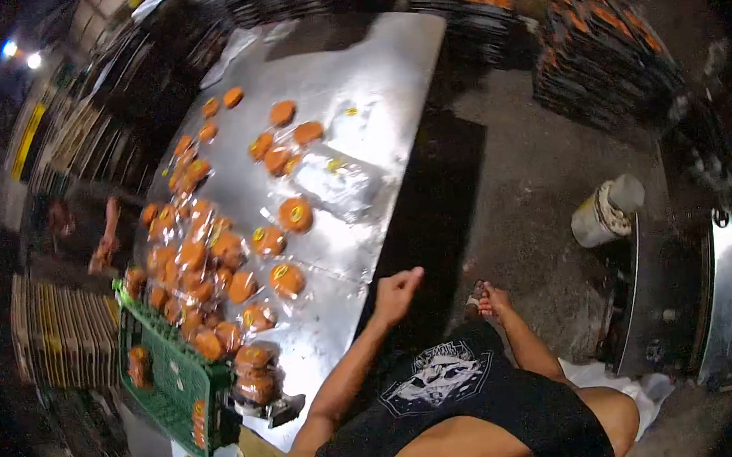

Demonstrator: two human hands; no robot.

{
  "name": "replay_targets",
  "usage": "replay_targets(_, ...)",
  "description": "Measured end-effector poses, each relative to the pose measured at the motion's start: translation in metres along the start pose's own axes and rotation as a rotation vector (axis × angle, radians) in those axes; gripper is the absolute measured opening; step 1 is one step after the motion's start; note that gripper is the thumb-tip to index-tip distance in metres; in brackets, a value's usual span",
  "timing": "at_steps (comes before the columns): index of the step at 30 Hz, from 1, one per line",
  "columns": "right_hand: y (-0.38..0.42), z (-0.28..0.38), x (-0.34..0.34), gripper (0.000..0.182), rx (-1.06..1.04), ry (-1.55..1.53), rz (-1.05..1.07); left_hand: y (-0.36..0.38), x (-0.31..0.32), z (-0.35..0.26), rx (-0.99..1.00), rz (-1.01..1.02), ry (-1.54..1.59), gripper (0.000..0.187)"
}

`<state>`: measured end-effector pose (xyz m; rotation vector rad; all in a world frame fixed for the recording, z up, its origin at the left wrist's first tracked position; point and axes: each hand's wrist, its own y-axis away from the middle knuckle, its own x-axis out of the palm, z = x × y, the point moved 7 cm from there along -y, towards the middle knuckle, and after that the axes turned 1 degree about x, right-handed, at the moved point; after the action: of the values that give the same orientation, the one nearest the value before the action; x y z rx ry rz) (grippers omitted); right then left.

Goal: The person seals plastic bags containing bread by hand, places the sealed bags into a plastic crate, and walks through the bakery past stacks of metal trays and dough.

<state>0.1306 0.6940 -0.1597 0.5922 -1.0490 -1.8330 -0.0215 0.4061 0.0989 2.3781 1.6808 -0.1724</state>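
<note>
My left hand (397,297) is at the right edge of the metal table (406,79), fingers curled in and one digit sticking out, with nothing visible in it. Lower and to the right, my right hand (496,301) is closed in front of my body; a small dark shape shows at its fingers, and I cannot tell whether it is held. Many round orange-brown buns (192,255) in clear wrappers, some with yellow labels, are heaped along the table's left side. Nearest to my left hand lies a wrapped bun (287,279). A pile of clear plastic bags (341,179) lies farther up the table.
A green crate (167,373) with some wrapped buns stands at the lower left, beside a stack of buns (257,374). Another person's arm (109,236) shows beyond the table. A white bucket (597,219) and stacked dark trays (602,55) stand on the right.
</note>
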Motion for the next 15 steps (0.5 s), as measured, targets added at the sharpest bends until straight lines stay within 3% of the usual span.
replay_targets(2,-0.013,0.007,-0.035,0.046,-0.071,0.151,-0.001,-0.024,0.077,0.015,-0.194,0.22,-0.144,0.062)
replay_targets(5,-0.036,0.017,-0.112,0.046,-0.239,0.61,-0.178,-0.065,0.15,0.09,-0.159,0.271,-0.459,0.072)
replay_targets(6,-0.048,0.014,-0.14,0.046,-0.168,0.268,-0.108,-0.074,0.16,0.132,-0.143,0.307,-0.5,0.074)
replay_targets(7,-0.057,-0.009,-0.175,0.046,-0.082,-0.076,-0.04,-0.075,0.159,0.17,-0.27,0.391,-0.509,0.076)
replay_targets(8,-0.066,-0.019,-0.209,0.047,-0.072,-0.126,-0.102,-0.077,0.152,0.214,-0.395,0.473,-0.515,0.078)
replay_targets(9,-0.074,-0.028,-0.241,0.048,-0.065,-0.176,-0.165,-0.073,0.132,0.293,-0.347,0.193,-0.656,0.083)
replay_targets(12,-0.066,-0.01,-0.299,0.052,-0.183,-0.31,-0.29,-0.042,0.097,0.317,-0.772,0.25,-0.511,0.081)
replay_targets(15,-0.088,0.058,-0.318,0.05,0.105,-0.264,-0.449,-0.027,0.104,0.305,-0.953,0.188,-0.337,0.08)
